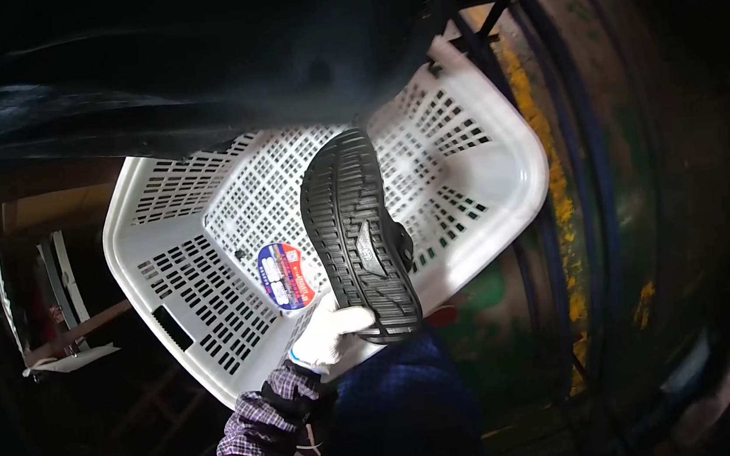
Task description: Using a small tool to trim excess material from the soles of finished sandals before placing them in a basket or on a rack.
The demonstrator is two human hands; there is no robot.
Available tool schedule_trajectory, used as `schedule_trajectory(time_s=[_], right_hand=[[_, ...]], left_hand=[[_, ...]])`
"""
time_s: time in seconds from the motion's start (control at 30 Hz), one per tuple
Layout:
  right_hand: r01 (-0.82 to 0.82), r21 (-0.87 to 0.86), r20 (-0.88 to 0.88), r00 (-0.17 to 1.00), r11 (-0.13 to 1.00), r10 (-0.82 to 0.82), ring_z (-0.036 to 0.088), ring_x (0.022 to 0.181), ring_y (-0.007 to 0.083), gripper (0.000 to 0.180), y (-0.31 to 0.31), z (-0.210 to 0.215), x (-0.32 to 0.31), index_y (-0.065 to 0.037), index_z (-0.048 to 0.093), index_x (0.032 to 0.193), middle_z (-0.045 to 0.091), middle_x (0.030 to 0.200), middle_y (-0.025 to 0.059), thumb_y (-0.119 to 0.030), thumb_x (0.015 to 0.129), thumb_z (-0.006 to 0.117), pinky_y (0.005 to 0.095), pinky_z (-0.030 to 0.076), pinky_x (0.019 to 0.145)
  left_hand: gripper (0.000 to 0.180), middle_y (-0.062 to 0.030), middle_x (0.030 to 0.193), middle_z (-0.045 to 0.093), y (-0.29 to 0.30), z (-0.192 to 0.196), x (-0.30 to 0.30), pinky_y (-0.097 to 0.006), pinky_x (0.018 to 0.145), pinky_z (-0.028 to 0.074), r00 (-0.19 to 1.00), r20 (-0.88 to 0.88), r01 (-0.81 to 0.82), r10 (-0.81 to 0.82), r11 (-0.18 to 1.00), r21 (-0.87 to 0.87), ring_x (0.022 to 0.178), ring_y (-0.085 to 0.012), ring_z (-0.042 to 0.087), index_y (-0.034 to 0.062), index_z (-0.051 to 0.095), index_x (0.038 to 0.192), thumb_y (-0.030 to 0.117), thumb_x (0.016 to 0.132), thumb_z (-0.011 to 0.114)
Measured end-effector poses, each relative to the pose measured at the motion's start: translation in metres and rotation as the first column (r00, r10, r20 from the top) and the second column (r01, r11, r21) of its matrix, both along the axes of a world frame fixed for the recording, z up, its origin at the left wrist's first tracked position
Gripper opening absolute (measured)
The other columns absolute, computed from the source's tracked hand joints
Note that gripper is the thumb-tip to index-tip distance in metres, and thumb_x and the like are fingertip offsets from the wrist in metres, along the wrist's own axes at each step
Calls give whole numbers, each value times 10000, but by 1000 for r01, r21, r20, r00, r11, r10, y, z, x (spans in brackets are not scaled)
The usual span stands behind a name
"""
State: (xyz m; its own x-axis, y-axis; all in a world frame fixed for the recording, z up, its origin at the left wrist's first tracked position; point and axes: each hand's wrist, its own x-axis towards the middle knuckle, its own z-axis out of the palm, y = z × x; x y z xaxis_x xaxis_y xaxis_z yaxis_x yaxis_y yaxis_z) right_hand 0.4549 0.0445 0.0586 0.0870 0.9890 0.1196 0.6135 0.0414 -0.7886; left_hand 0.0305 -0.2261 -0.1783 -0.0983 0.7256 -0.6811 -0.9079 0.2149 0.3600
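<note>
My left hand (pixel 333 332), in a white glove with a plaid sleeve behind it, grips the heel end of a black shoe (pixel 357 233). The shoe is turned sole up, its ridged tread facing me, and it hangs over the inside of a white slotted plastic basket (pixel 186 289). A round red and blue sticker (pixel 285 276) sits on the basket's inner wall just left of the shoe. My right hand is not in view.
Dark blue checked cloth (pixel 408 400) lies below the basket's near edge. A dark metal frame with blue bars (pixel 592 162) curves along the right, beside a worn yellow-green surface (pixel 556 201). The left side is dark, with a shelf-like shape (pixel 55 293).
</note>
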Motion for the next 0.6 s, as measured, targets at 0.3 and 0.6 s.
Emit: schedule_trajectory(time_s=[0.3,0.6], right_hand=[[-394,-178,-430,855,902,289,587,1150,245,584,-146,-28,-56,88,406,1463,543,1330,167,-78,935,591,388,450,1053],[-548,-58,-379,785,835,489,605,1122,248,790,-199,3,-35,13,448,1479,569,1275,179,-8,771,797,349,510,935]], left_hand=[[487,-82,1202,690,1,115,121,-358,983,507,964,-107,249,-242,967,60,1093,-190,643,4,610,1296,31,828,741],[536,-55,1189,687,23,196,199,-307,918,511,899,-204,435,-387,838,329,1036,-144,639,22,594,1326,18,820,772]])
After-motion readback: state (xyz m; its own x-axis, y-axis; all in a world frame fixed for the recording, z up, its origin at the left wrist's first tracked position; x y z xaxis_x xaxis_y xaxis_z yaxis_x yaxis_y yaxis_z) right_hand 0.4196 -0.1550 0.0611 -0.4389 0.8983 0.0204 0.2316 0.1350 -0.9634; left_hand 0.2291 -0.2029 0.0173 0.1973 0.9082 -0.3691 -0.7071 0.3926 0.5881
